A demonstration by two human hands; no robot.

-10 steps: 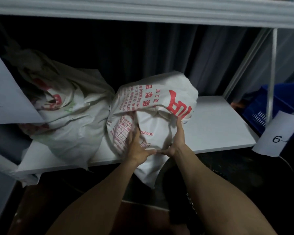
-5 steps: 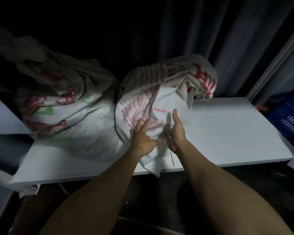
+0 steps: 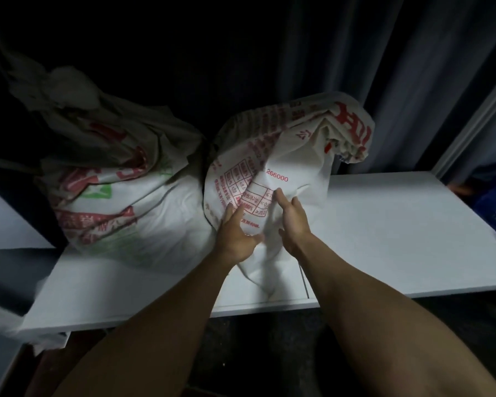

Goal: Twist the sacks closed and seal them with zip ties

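Sacks, two of them, sit side by side and touching on the long white flat surface [image 3: 398, 230], with a dark curtain [image 3: 398, 67] behind. The bigger crumpled white woven sack with red and green print [image 3: 106, 202] is on the left, its top bunched up; I can't see a tie on it. The white woven sack with red print and a red table grid [image 3: 292, 138] is at centre, its loose end flopped toward me, not twisted and with no tie. I judge the cloth light, soft, crinkly and a bit slick, so it will spring open unless bunched tight. Best hold: gather the loose end near the surface edge. My left hand [image 3: 235, 233] lies flat on it with straight fingers, gripping nothing. My right hand [image 3: 294, 222] is likewise spread against a fold, not closed. A thin dark line [image 3: 303, 279] lies by my right wrist: zip tie or seam, can't tell.
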